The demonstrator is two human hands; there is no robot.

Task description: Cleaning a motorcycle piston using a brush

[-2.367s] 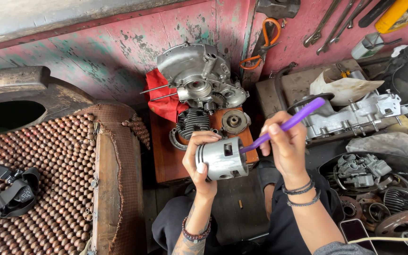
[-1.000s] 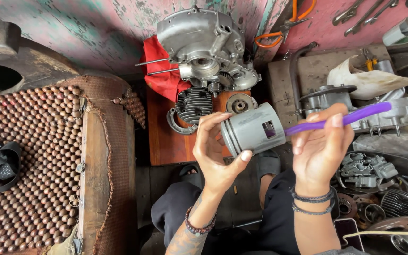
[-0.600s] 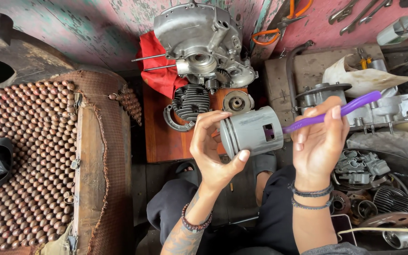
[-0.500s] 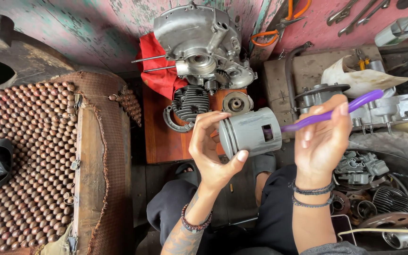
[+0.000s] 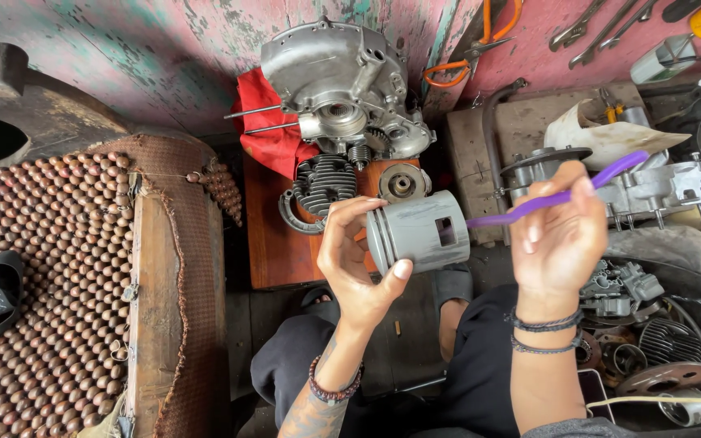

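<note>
- The left hand (image 5: 359,264) is closed around a grey metal piston (image 5: 419,233), thumb under its crown end and fingers curled over the top, holding it on its side in the air above the lap.
- The piston's closed crown faces the left palm; its skirt, with a square window in the side, points away toward the right hand.
- The right hand (image 5: 557,235) pinches a purple toothbrush (image 5: 557,195) between thumb and fingers, which are folded shut on the handle near its middle.
- One end of the toothbrush reaches toward the piston's skirt and comes just beside it; whether it touches I cannot tell. The other end slants up and away past the knuckles.
- Beyond the piston, farther from the person, a finned cylinder (image 5: 324,182) lies on a reddish wooden board (image 5: 273,243), with a grey engine case (image 5: 338,81) and a red rag (image 5: 265,126) behind it.
- Outward of the left hand lies a beaded seat mat (image 5: 50,284).
- Outward of the right hand sit loose engine parts (image 5: 618,288).
</note>
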